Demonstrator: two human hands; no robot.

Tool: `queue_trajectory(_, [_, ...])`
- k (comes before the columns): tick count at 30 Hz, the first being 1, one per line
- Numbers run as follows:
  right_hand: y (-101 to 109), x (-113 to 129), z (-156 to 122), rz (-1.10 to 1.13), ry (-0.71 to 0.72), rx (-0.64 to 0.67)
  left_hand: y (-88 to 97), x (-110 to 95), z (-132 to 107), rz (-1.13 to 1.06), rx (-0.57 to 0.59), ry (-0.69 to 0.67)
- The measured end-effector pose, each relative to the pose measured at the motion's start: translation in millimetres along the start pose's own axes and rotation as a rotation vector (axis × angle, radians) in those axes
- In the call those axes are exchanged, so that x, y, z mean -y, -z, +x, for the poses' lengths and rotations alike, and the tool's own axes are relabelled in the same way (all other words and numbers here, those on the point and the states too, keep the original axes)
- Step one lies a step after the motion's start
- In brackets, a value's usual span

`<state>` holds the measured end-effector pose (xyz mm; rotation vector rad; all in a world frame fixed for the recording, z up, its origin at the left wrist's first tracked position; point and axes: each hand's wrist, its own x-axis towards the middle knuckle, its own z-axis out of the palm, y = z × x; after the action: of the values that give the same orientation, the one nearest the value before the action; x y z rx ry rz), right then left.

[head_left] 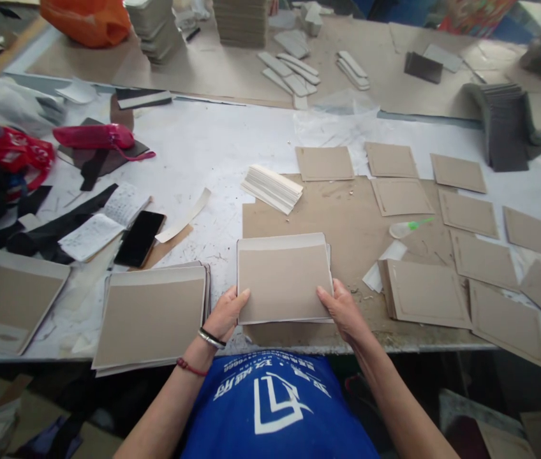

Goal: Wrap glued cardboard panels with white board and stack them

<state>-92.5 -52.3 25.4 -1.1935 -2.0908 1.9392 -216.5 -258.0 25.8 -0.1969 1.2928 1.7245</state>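
Left hand, right hand grip layered boards; undersides hidden, count unclear.

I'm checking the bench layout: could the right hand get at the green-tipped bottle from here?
Likely yes, once the right hand lets go of the held boards: just low white pieces on the brown sheet seem near the way to the bottle.

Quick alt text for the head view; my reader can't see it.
A person's left hand and right hand grip a small stack of tan boards by opposite sides. A black smartphone lies to the left, a green-tipped bottle to the right.
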Motion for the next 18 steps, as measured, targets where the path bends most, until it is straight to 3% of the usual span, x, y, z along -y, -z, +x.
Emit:
queue_trajectory(3, [0.9,0.9,6.1,-0.121,0.011,0.024,0.7,1.8,4.3,-0.001,-0.047,0.018])
queue_trajectory(7, [9.2,2.0,10.2,-0.51,0.044,-0.017,0.2,3.4,7.9,0.017,-0.081,0.005])
queue_trajectory(11, [24.2,-0.8,10.4,-0.818,0.203,-0.1,-0.1,5.8,11.6,0.079,-0.143,-0.006])
queue_trajectory(18, [35.9,-12.1,1.8,-0.902,0.484,0.107,0.1,7.5,16.2,0.108,-0.166,0.001])
